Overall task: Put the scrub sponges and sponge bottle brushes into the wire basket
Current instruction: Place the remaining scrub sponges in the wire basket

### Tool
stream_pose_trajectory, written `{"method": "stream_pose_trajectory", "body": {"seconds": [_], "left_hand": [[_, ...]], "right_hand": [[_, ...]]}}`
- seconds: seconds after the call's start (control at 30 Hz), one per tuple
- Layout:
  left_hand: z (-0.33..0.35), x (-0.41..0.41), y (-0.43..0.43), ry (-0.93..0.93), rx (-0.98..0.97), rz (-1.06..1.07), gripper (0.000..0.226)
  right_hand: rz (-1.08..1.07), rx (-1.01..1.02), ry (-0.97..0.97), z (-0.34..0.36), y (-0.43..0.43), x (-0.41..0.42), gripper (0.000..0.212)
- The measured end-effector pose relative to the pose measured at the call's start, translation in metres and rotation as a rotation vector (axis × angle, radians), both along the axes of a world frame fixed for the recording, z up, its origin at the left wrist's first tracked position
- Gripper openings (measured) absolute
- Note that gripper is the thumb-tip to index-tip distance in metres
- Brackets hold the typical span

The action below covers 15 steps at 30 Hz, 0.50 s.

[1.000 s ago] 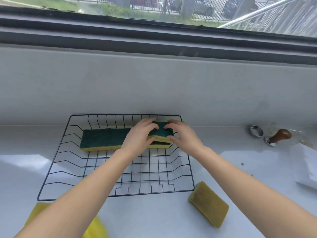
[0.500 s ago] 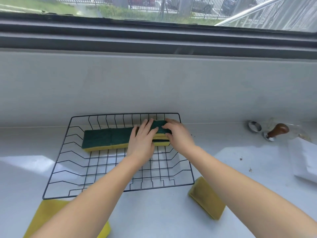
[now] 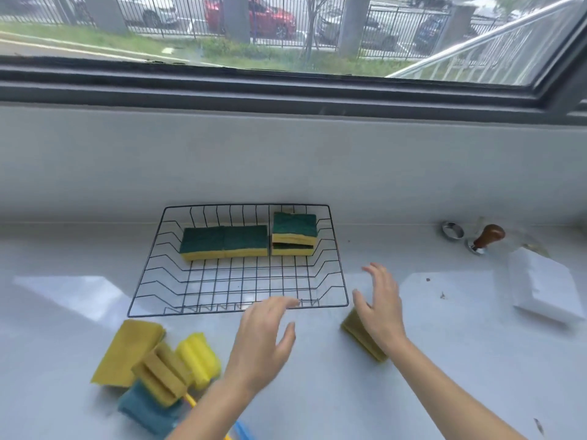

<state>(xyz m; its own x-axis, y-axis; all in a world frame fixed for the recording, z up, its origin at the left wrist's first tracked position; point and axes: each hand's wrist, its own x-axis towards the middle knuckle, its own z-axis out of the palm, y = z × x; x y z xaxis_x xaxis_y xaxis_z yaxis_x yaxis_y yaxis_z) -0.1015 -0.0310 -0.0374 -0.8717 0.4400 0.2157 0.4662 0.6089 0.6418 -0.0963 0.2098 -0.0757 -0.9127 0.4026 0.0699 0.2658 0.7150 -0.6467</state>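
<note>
Hands, left hand [image 3: 262, 341] and right hand [image 3: 381, 308], are both spread wide and empty, with green-topped yellow scrub sponges [image 3: 224, 242] at 12 o'clock inside the black wire basket [image 3: 336, 249], so a sloppy grab at the yellow scrub sponge [image 3: 362, 338] under the right palm could shove that basket.

Four scrub sponges in the wire basket [image 3: 332, 236], two stacked [image 3: 293, 233]; two hands; one tamper [image 3: 486, 238].

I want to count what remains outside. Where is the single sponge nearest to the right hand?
In the head view, that sponge lies on the counter, off the wire basket's front right corner, partly hidden under the open right hand.
</note>
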Motion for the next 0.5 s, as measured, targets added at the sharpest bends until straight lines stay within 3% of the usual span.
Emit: {"method": "stream_pose_trajectory", "body": {"seconds": [0.13,0.33,0.5], "left_hand": [[-0.022,0.069,-0.021,-0.004,-0.137,-0.1,0.037],[-0.036,0.124,-0.063,-0.104,-0.113,0.04,0.035],[-0.035,0.139,-0.097,-0.162,-0.046,0.241,0.031]], "right_hand": [[0.096,0.092,-0.377,-0.019,-0.009,0.078,0.072],[0.386,0.155,-0.408,-0.028,-0.07,0.157,0.079],[0.402,0.217,-0.411,-0.026,-0.092,0.164,0.08]]}}
